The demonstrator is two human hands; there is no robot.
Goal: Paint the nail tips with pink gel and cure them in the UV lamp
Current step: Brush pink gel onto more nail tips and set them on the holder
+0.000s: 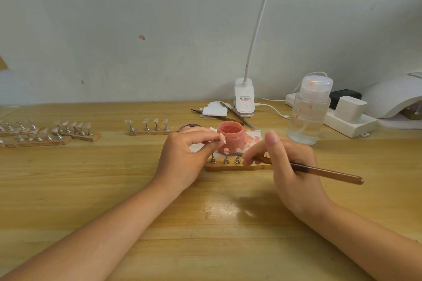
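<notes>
Pink gel jar sits open on the wooden desk, right behind a stand strip. Left hand fingers pinch a nail tip; right hand grips the brush. UV lamp far right.

Nail art desk, UV lamp, gel jar, tip stands

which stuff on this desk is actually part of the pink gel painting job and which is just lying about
In use:
- brush held in the right hand
- left hand at the wooden strip of nail stands
- open pink gel jar
- UV lamp
- unpainted tips on stands

Lying about:
- clear pump bottle
- clip lamp
- power strip
- spare tools
</notes>
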